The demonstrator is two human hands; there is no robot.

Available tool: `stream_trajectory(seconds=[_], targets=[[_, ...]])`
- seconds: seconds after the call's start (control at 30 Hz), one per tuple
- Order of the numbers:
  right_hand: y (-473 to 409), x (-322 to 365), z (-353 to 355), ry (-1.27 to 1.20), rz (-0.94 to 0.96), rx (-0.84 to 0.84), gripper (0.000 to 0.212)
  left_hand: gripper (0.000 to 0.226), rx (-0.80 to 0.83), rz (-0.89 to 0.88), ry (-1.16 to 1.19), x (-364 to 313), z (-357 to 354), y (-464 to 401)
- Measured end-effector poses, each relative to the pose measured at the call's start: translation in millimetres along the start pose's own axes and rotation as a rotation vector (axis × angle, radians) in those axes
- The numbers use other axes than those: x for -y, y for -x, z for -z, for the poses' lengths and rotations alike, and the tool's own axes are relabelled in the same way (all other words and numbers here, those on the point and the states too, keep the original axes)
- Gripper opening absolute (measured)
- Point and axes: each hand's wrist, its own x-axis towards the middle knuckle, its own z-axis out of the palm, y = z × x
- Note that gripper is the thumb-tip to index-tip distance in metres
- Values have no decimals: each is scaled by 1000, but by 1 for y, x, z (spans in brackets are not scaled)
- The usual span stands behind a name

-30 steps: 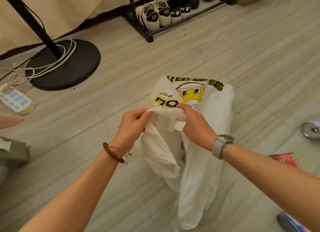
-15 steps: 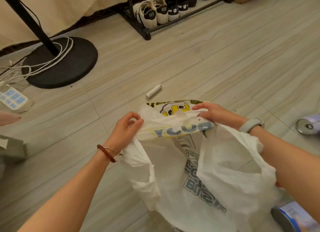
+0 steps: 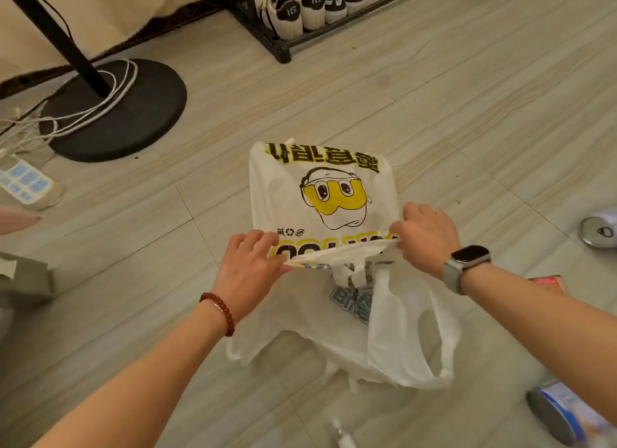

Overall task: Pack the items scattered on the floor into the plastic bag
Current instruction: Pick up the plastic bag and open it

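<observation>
Head view: both hands pinch the bag's (image 3: pixel 320 193) mouth over the floor (image 3: pixel 434 113), left hand (image 3: pixel 248 264) and right hand (image 3: pixel 425 239) at opposite ends. Bag shows yellow-goggled cartoon face, Korean lettering upside down, unreadable. Can (image 3: pixel 599 230) lies right; shoes (image 3: pixel 293 6) read "15".

Your hands, left (image 3: pixel 248 264) and right (image 3: pixel 425 239), flank the plastic bag (image 3: pixel 320 193); stand base (image 3: pixel 113 110) far left, shoe rack (image 3: pixel 283 48) beyond, cans (image 3: pixel 599 230) right.

A white plastic bag (image 3: pixel 334 214) printed with a yellow cartoon face lies rumpled at frame centre; cans (image 3: pixel 599 230) sit at the right edge.
</observation>
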Motion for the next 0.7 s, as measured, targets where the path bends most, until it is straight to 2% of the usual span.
stream_trajectory(seconds=[0.1,0.17,0.23,0.3,0.37,0.47,0.53,0.6,0.63,0.67,0.7], targets=[[1,24,11,-164,-78,-99,30,15,43,119,169,-15,-1,-6],[6,41,11,-248,6,-166,35,22,61,328,421,-21,-1,-11],[10,50,3,-268,100,-204,46,22,-20,462,634,-22,-1,-17],[9,48,-7,-219,142,-184,62,19,-70,531,839,-20,4,-22],[7,39,-12,-206,144,-137,71,21,-40,566,1016,-17,7,-27],[2,24,-20,-202,191,-123,58,27,18,625,1183,-17,7,-29],[-1,17,-19,-370,179,-135,41,30,25,628,1214,-19,8,-28],[-2,14,-14,-547,125,-144,28,21,17,565,1116,-18,5,-22],[-4,13,-12,-596,112,-127,25,8,59,516,995,-15,4,-17],[-5,13,-10,-641,111,-98,22,7,127,457,846,-11,2,-12],[-7,13,-9,-712,109,-61,19,22,208,395,684,-8,-1,-5]])
